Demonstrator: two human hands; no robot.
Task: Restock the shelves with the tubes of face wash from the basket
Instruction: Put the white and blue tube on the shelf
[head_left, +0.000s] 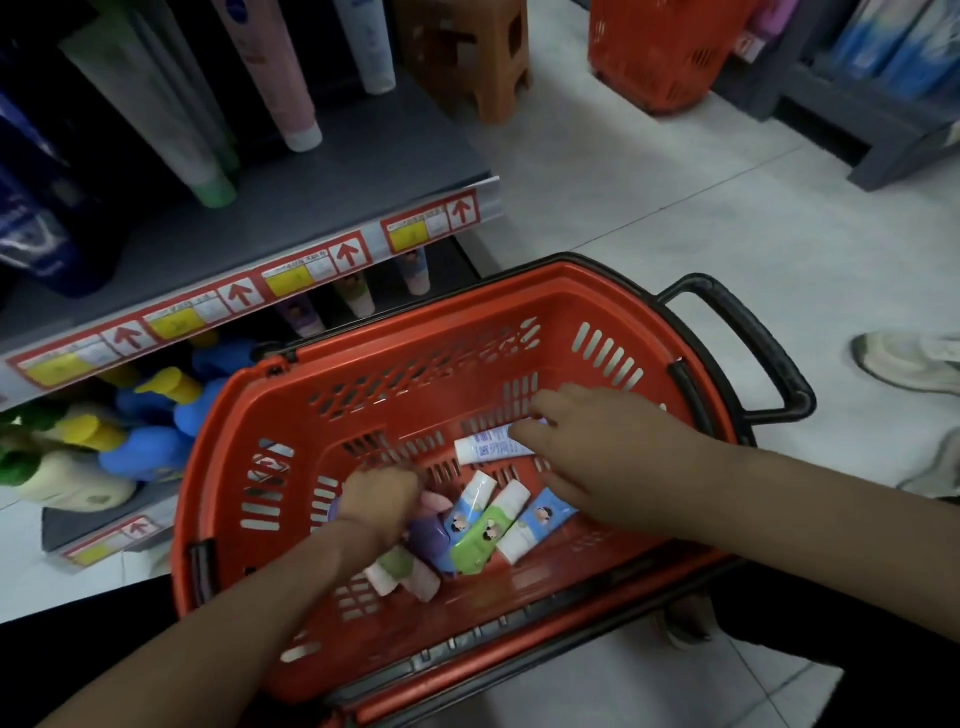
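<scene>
Down in the basket, the right hand pinches a white tube by the far wall; the left hand curls among tubes, grip unclear.

Tubes in basket; shelves left of basket.

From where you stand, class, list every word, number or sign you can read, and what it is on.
Nothing reads clearly.
On the price tags: red up arrows; print too blurred.
On the white tube the right hand pinches: blue print, too blurred.
On the green tube: a cartoon face, words too small.
</scene>
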